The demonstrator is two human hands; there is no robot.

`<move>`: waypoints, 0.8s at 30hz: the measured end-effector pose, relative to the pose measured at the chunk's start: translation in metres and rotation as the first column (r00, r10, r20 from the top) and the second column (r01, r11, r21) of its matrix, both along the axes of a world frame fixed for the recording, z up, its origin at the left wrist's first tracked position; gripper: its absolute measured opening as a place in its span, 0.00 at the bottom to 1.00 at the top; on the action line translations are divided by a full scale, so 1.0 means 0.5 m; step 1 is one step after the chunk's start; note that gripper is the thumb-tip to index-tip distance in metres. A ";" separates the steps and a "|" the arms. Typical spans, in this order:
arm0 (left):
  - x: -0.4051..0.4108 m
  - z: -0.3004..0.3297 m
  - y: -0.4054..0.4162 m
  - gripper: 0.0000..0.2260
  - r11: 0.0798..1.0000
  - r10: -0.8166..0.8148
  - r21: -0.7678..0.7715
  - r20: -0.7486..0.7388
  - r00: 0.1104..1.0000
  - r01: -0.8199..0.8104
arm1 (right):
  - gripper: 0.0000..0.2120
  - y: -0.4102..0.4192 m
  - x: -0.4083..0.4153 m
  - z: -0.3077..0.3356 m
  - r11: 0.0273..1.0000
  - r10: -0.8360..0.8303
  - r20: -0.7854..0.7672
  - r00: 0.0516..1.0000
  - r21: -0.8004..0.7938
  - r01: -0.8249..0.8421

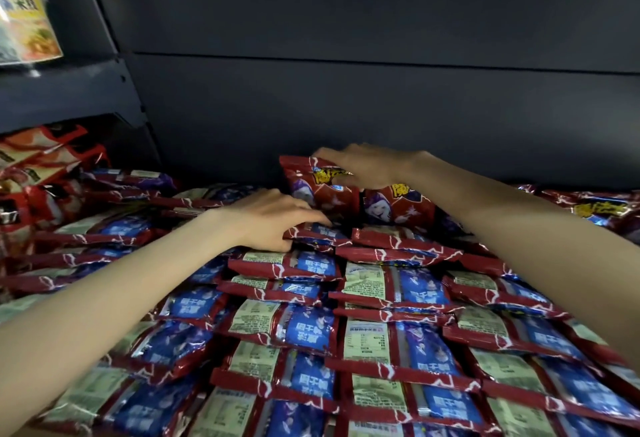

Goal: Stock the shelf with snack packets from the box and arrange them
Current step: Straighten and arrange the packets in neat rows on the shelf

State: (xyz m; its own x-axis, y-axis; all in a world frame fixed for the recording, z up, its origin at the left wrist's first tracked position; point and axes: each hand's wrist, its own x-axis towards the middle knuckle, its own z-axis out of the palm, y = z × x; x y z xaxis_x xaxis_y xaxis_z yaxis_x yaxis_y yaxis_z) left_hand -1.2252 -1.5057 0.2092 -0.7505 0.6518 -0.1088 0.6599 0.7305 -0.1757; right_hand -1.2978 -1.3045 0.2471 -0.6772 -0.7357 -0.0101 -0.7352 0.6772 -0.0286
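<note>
Two hands work: my right hand (367,166) fingers clamp the upright snack packet (318,184) at the shelf's rear, while left hand (273,218) fingers, extended, steady flat packets (318,232) beneath them.

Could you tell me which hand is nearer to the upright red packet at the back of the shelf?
Right. The right hand grips the upright red packet at its top; the left hand rests lower, beside it.
</note>
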 end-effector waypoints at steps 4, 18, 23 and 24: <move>0.003 0.000 -0.005 0.30 0.999 0.035 -0.018 0.023 0.999 -0.035 | 0.19 -0.010 -0.006 -0.027 0.993 0.018 -0.071 0.997 0.116 -0.010; -0.042 0.043 -0.014 0.14 0.893 0.057 0.410 0.305 0.951 -0.185 | 0.20 -0.016 -0.009 -0.053 0.999 -0.040 -0.607 0.794 -0.011 0.042; -0.111 0.027 -0.002 0.16 0.959 -0.068 0.232 -0.377 0.924 0.165 | 0.16 0.070 -0.002 -0.036 0.992 0.082 -0.648 0.757 -0.015 -0.121; -0.121 0.019 -0.001 0.18 0.965 -0.166 0.118 -0.416 0.894 0.234 | 0.15 0.091 0.002 -0.039 0.989 0.126 -0.643 0.755 0.020 -0.148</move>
State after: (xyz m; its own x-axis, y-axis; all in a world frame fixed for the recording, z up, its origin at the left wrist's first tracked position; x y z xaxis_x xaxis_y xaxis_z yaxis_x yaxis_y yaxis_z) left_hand -1.2857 -1.5063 0.2188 -0.5602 0.7755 0.2913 0.6935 0.6314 -0.3471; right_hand -1.2970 -1.2592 0.2277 -0.4093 -0.8134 0.4133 -0.6734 0.5749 0.4647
